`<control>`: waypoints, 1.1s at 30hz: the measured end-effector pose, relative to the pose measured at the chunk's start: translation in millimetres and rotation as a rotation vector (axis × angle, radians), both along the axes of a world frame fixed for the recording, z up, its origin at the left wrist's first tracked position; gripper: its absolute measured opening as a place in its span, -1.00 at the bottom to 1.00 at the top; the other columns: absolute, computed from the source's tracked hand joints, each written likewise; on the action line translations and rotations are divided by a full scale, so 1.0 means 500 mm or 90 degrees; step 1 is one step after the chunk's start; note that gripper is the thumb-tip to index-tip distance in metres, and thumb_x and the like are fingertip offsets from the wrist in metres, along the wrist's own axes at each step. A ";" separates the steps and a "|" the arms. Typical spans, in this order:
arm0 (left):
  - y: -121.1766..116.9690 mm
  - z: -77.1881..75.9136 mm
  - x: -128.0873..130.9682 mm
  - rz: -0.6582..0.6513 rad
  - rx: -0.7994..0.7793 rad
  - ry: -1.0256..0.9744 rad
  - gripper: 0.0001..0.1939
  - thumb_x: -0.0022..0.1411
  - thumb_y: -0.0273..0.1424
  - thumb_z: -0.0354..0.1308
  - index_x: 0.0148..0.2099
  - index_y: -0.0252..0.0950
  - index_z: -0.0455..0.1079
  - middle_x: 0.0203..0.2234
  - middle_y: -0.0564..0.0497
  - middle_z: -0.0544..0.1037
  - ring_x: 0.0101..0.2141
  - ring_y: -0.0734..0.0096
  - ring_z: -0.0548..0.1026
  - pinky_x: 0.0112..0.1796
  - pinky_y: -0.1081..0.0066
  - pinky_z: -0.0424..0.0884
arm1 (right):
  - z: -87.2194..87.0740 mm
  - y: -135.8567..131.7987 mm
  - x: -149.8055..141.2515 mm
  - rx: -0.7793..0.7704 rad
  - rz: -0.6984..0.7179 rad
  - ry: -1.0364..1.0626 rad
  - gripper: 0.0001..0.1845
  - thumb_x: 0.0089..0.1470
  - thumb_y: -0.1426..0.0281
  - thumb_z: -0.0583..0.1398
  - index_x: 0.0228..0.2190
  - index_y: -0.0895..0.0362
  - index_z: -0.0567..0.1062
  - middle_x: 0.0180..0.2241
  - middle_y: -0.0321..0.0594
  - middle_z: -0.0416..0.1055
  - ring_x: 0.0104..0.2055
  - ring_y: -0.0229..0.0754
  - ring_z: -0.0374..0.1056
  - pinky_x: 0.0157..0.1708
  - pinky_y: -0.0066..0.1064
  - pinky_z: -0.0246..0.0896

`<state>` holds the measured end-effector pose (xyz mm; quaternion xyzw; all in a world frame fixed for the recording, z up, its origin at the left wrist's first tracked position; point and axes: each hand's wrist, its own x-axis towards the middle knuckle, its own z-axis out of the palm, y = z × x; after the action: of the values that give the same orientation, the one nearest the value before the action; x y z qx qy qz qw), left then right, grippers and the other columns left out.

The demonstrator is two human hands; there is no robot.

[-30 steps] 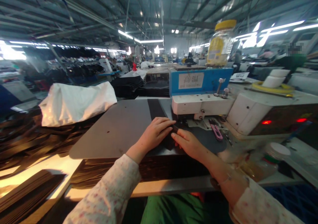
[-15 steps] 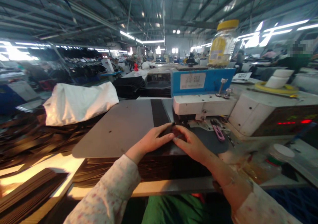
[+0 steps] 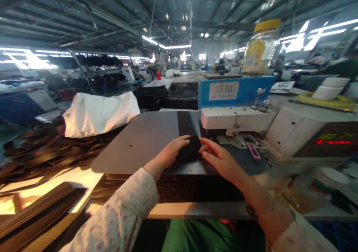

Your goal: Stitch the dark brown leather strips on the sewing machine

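Observation:
A dark strip of fabric (image 3: 190, 149) lies across the grey metal plate, its near end raised between my hands. My left hand (image 3: 170, 153) is closed on the left side of this end, thumb on top. At the opposite edge, my right hand (image 3: 219, 157) has its fingers curled and its fingertips against the cloth; the exact grip is partly hidden. The grey plate (image 3: 142, 144) reaches under both hands. Just beyond my right hand is the white sewing machine head (image 3: 237, 118). Pink thread snips (image 3: 253, 150) lie beside it.
Brown fabric strips (image 3: 36, 144) and a white cloth (image 3: 100, 114) lie at left. Below the plate is a dark fabric stack (image 3: 173, 188). A yellow-lidded jar (image 3: 260, 50) stands on the blue machine cover (image 3: 251, 90). A control box (image 3: 321, 136) and white-lidded jar (image 3: 334, 177) are at right.
My hands have moved apart from fingertips nearly meeting, and the fabric's end now shows raised between them. The whole view has shifted slightly, with the scene sitting further right.

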<state>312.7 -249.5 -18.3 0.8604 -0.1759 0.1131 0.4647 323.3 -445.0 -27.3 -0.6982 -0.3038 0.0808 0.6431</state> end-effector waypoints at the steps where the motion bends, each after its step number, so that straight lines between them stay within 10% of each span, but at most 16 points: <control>1: 0.000 -0.002 0.002 -0.002 -0.013 0.016 -0.66 0.18 -0.33 -0.11 -0.08 -0.33 0.36 -0.06 -0.04 0.40 -0.05 0.27 0.33 -0.01 0.29 0.18 | 0.000 0.000 0.000 0.001 0.001 0.002 -0.55 -0.05 0.37 0.07 -0.05 0.09 0.25 -0.33 -0.27 0.28 -0.39 -0.32 0.22 -0.39 -0.45 0.17; 12: 0.013 -0.018 0.009 0.030 -0.049 0.055 -0.71 0.07 -0.33 0.02 -0.16 -0.27 0.42 -0.07 0.00 0.42 -0.04 0.23 0.30 0.02 0.31 0.11 | -0.002 0.001 0.002 -0.024 -0.028 -0.023 -0.60 -0.02 0.34 0.06 -0.08 0.11 0.29 -0.41 -0.31 0.29 -0.43 -0.32 0.22 -0.44 -0.46 0.17; 17: -0.027 0.020 -0.017 0.024 -0.267 0.219 -0.71 0.03 -0.26 0.11 -0.22 -0.33 0.43 -0.36 -0.03 0.52 -0.34 0.33 0.44 -0.27 0.40 0.30 | -0.002 0.007 0.007 -0.117 -0.122 -0.199 -0.71 -0.03 0.33 0.11 -0.22 0.16 0.42 -0.39 -0.23 0.28 -0.34 -0.24 0.25 -0.31 -0.38 0.19; 26: -0.049 0.046 -0.193 0.203 -0.595 0.155 -0.75 -0.04 -0.29 0.21 -0.31 -0.35 0.41 -0.53 0.06 0.48 -0.50 0.49 0.41 -0.44 0.54 0.31 | 0.014 0.018 -0.035 -0.225 0.122 -0.257 -0.82 -0.03 0.32 0.14 -0.32 0.05 0.47 -0.25 -0.30 0.44 -0.12 -0.16 0.28 0.13 -0.09 -0.30; 33: -0.007 0.072 -0.303 0.362 -0.671 0.078 -0.73 -0.18 -0.33 0.30 -0.37 -0.35 0.42 -0.62 0.08 0.46 -0.55 0.47 0.43 -0.46 0.53 0.35 | -0.010 0.030 -0.208 -0.192 0.279 0.004 -0.73 -0.02 0.24 0.11 -0.39 0.19 0.47 -0.39 -0.27 0.44 -0.33 -0.20 0.30 -0.33 -0.44 0.19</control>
<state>161.0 -253.0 17.6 0.5327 0.1677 0.2551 0.7893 219.4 -429.9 -32.4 -0.7035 -0.4302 0.2650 0.4998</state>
